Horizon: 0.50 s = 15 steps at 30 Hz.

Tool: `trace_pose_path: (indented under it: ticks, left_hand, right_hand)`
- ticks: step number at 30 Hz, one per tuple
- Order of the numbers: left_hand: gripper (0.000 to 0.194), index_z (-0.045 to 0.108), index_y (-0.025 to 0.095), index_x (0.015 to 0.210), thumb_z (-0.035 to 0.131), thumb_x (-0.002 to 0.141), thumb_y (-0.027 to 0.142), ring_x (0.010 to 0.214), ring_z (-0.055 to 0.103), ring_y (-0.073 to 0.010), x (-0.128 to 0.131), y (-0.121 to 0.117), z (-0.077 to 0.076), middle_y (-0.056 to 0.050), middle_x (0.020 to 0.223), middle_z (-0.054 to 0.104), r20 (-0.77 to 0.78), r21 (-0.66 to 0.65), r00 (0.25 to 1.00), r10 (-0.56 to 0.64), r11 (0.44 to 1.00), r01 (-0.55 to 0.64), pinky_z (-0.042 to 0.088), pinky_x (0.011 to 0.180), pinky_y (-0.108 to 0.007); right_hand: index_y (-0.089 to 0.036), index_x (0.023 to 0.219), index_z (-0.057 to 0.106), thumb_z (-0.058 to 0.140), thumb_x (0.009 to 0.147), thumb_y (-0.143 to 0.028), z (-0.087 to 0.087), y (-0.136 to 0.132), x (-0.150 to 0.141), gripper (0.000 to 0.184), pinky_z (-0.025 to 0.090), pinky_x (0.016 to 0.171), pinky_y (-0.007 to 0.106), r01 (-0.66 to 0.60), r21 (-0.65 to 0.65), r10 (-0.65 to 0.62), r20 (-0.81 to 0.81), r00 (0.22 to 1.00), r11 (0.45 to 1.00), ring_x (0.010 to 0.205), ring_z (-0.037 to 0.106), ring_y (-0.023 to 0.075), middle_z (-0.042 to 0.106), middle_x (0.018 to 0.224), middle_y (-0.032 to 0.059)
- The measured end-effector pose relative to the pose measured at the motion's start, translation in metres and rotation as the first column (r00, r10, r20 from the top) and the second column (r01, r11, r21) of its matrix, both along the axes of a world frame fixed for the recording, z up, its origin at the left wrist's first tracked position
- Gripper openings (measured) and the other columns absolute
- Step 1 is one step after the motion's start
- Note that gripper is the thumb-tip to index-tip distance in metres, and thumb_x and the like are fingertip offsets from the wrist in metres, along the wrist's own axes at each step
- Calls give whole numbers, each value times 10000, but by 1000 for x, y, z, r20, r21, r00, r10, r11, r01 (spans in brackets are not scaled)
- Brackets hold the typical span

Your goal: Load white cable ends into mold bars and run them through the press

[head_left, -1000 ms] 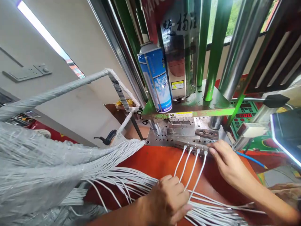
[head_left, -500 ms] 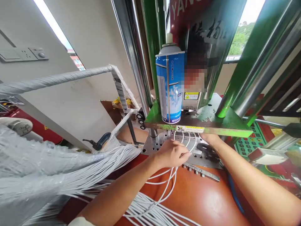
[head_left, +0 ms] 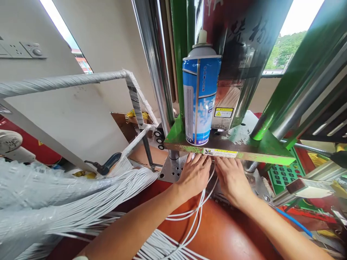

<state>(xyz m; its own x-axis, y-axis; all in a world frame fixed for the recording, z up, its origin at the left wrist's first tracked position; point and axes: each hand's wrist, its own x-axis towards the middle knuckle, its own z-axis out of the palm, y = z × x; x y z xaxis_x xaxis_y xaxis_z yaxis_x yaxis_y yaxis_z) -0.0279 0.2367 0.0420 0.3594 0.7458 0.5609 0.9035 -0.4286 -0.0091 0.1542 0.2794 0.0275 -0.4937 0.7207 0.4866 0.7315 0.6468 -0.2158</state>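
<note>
Orange workbench (head_left: 233, 234) under green press plate (head_left: 230, 146): left hand (head_left: 193, 177) and right hand (head_left: 231, 180) lie flat over white cables (head_left: 199, 213).

Daylight pouring through a window (head_left: 294, 47) at upper right, green trees (head_left: 287, 50) showing beyond it; a narrow bright strip (head_left: 58, 27) running along the upper left; a pale wall (head_left: 104, 47) carrying a switch panel (head_left: 20, 50), and a red surface (head_left: 25, 150) showing low down beside the wall's foot.

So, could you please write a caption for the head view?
Left hand and right hand touch white cables under a green press plate bearing a blue spray can.
</note>
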Motion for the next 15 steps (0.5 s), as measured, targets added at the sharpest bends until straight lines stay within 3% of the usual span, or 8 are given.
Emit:
trace_pose_path:
  ticks: [2,4,8,11,15]
  left_hand:
    - [410,579,159,1393,476,1000,218,1316,548,-275,4,-2,0,-119,1390,642,-24,-25,999,29,999,-30,326,1217,-521]
    - [444,570,166,1411,487,977,210,1333,536,-284,7,-1,-2,-119,1412,630,-32,-36,998,48,998,-49,290,1235,-542]
    - [424,612,150,1358,506,954,217,1293,559,-303,9,9,-15,-135,1360,656,-26,-18,998,64,998,-64,326,1211,-531]
    - [381,641,135,1312,500,967,218,1224,600,-301,12,17,-24,-144,1304,681,-31,5,997,77,997,-77,375,1179,-511]
    - [419,594,122,1382,484,984,196,1291,587,-288,10,19,-15,-148,1361,658,6,-21,999,44,999,-44,381,1199,-501]
  right_hand:
    - [-108,1510,479,362,1018,-190,-5,-17,-9,512,273,1179,578,36,114,-49,117,992,993,1355,498,334,588,1474,160]
    - [-67,1509,472,389,985,-149,-6,-22,-18,536,250,1183,582,79,170,-110,181,977,982,1345,505,344,585,1473,179]
    - [-76,1374,599,409,990,-178,-6,-14,-28,440,323,1120,567,136,140,-163,199,966,981,1196,586,355,678,1316,194]
    - [-36,1377,586,413,990,-174,-10,-8,-32,446,322,1139,552,151,148,-175,169,970,977,1238,566,364,651,1352,222]
    - [-42,1380,579,390,1008,-185,-6,-4,-27,441,356,1152,508,133,163,-155,135,979,978,1251,586,323,661,1348,203]
